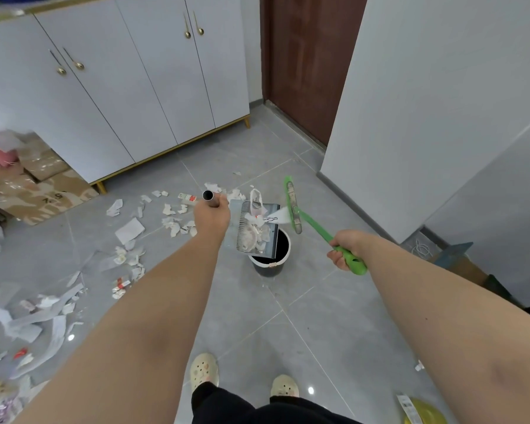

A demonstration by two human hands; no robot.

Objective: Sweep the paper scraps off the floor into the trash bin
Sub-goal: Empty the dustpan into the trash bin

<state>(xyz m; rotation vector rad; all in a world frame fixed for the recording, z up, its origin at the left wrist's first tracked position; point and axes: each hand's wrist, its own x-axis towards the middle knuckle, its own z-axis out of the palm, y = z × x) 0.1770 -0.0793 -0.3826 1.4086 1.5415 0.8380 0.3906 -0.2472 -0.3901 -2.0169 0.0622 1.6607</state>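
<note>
Grey tiled floor (288,332) strewn left with paper scraps (126,231). Loaded dustpan (254,231) tilted over trash bin (270,264), left hand (211,215) clamped on its pole, right hand (344,250) gripping green broom (306,220). Emptying step; next, steeper tipping, then more sweeping.

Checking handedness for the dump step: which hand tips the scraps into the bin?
Left. The left hand holds the dustpan loaded over the trash bin; the right hand holds only the green brush.
</note>
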